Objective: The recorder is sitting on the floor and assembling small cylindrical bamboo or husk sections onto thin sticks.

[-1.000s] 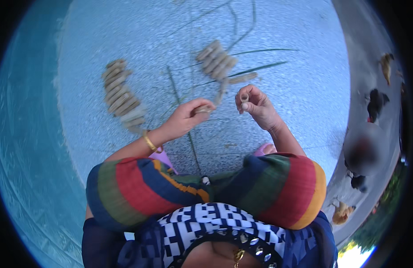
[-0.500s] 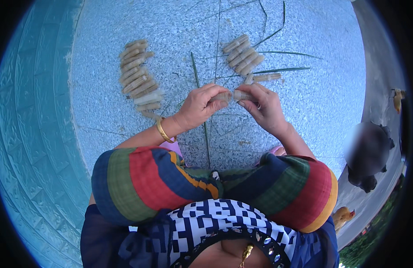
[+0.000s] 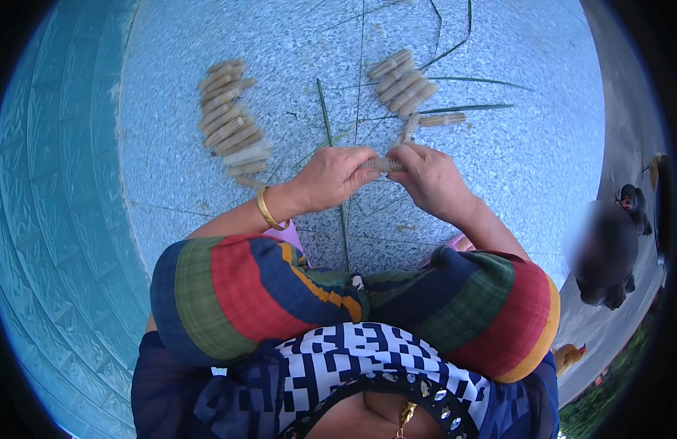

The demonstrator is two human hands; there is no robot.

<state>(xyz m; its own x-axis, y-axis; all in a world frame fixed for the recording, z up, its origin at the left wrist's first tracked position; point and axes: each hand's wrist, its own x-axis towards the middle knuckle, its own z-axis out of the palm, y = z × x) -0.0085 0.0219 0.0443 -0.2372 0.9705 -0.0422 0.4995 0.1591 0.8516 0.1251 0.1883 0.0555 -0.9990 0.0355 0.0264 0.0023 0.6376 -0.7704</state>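
Observation:
Close in front of me, my left hand (image 3: pixel 340 175) and my right hand (image 3: pixel 431 178) pinch a short, ribbed, translucent greyish-brown tube (image 3: pixel 384 164) from opposite ends. Between the fingertips it lies level; both its ends are hidden in the fingers. Whether it is one piece or two pressed end to end, I cannot tell. Beyond my right hand, a similar loose tube (image 3: pixel 442 119) and a pale piece (image 3: pixel 409 129) lie on the floor. A gold bangle (image 3: pixel 266 210) circles my left wrist.
Several brownish tubes (image 3: pixel 228 110) form a long row at left on the speckled floor (image 3: pixel 302 44). A smaller group of tubes (image 3: pixel 402 82) lies beyond my right hand. Long green blades (image 3: pixel 470 107) are scattered about. At right are a blurred dark figure (image 3: pixel 605 249) and a chicken (image 3: pixel 570 357).
The two ribbed tube ends, held slightly apart before, have come together into one line between my hands. My hands have drawn closer to each other.

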